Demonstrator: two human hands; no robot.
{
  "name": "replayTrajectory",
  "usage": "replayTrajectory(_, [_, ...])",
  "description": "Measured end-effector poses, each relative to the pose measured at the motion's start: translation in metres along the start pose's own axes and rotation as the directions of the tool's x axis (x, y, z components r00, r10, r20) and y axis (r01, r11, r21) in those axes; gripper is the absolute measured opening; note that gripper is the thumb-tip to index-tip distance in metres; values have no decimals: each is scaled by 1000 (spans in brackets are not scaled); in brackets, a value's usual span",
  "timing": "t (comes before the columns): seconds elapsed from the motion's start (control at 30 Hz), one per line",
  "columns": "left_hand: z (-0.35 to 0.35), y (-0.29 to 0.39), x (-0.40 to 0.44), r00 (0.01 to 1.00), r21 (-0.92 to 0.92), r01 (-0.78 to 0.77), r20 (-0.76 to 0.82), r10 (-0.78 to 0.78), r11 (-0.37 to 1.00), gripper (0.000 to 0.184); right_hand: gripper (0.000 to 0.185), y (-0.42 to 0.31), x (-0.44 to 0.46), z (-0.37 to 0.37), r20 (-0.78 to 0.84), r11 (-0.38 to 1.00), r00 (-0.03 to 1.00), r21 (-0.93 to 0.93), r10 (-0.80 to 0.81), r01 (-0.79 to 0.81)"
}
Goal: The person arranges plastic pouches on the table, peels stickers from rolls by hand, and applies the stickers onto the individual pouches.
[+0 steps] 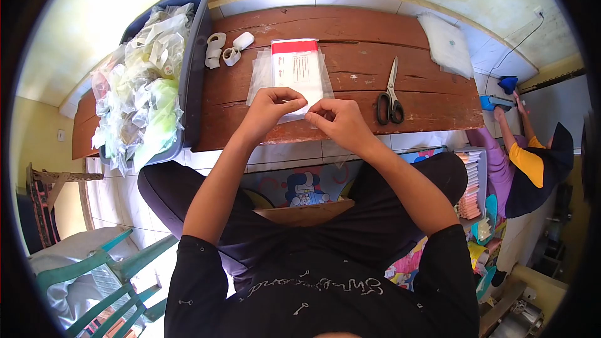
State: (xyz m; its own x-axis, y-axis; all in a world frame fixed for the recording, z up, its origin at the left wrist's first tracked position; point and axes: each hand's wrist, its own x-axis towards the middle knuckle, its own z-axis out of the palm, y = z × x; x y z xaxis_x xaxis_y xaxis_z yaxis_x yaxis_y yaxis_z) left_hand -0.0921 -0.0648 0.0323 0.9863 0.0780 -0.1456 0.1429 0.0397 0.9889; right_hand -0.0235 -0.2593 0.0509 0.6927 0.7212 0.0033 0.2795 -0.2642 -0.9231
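Observation:
A white packet with a red band and printed text (pixel 297 69) lies on the wooden table in front of me, on top of several clear plastic bags (pixel 260 74). At its near end my left hand (pixel 273 105) is closed, thumb and forefinger pinched together. Close beside it, my right hand (pixel 338 120) also pinches, its fingertips almost meeting the left ones. What the fingertips hold, if anything, is too small to make out. To the right of my right hand lies a pair of black-handled scissors (pixel 389 97), blades pointing away from me.
On the left stands a grey bin (pixel 195 69) heaped with crumpled plastic bags (pixel 147 81). Rolls of white labels (pixel 231 56) sit near it. A stack of clear plastic sheets (pixel 446 44) lies at the table's far right. Another person (pixel 526 163) sits at the right.

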Motion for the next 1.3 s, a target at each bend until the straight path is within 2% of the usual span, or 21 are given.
replayTrajectory(0.23, [4,7,-3,996,-88,3,-85,-11,996,13,23,-3,1,-3,-34,990,991,-57,-130,128])
replayTrajectory(0.3, [4,7,-2,996,-93,-10,-87,2,996,13,23,6,3,0,-60,990,991,58,-123,127])
replayTrajectory(0.33, [2,6,-1,996,-92,-10,-86,2,996,13,23,8,3,0,-61,990,991,58,-123,127])
replayTrajectory(0.4, [-2,4,2,990,-223,-27,-138,-5,974,12,22,11,3,1,-4,979,997,187,-79,79])
replayTrajectory(0.53, [-3,5,1,989,-246,-28,-145,-9,969,11,20,15,2,1,56,965,997,258,-59,43])
replayTrajectory(0.6, [0,5,1,991,-246,-31,-132,-2,969,11,18,14,2,-1,133,957,991,285,16,-54])
replayTrajectory(0.7, [2,-1,2,987,-308,-13,-157,-37,951,9,17,11,0,-1,142,930,987,349,70,-116])
replayTrajectory(1.03, [-1,-13,4,973,-438,-15,-212,-87,899,13,18,8,1,-10,120,878,986,452,115,-157])
replayTrajectory(1.23, [-2,-15,4,979,-521,10,-168,-114,853,13,18,13,7,-15,167,783,980,595,104,-184])
replayTrajectory(1.3, [-1,-14,4,975,-502,21,-182,-129,865,13,18,10,8,-18,204,702,968,668,148,-248])
